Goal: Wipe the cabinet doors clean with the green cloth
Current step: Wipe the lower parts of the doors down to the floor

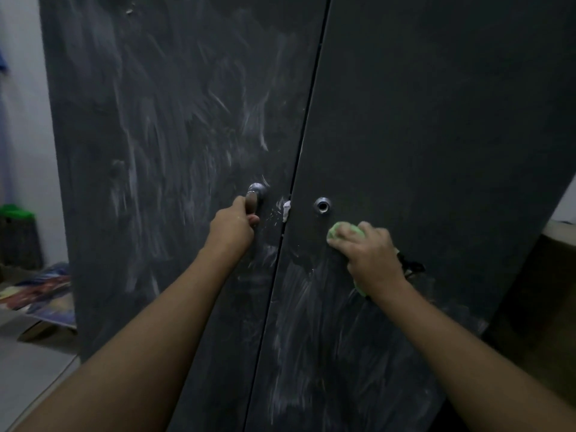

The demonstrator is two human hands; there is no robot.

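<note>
- Head view: my right hand (371,255) grips the crumpled green cloth (336,231), pressed against the dark grey right cabinet door (436,120).
- My left hand (233,229) clasps the metal knob (256,192) on the dark left door (156,120).
- Chalky white smears (299,297) lie directly below the cloth.

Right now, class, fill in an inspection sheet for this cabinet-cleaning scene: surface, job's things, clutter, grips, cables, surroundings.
Surface: left door streaked all over with white smears; right door smeared low down, plain and dark above.
Job's things: green cloth bunched against the right door, below a round metal fitting.
Clutter: white scrap stuck in the seam between the doors.
Grips: left hand grips the handle on the left door; right hand holds the green cloth.
Cables: dark strand beside the right hand, too dim to identify.
Surroundings: pale wall, green-topped container and coloured sheets on the floor at left.
</note>
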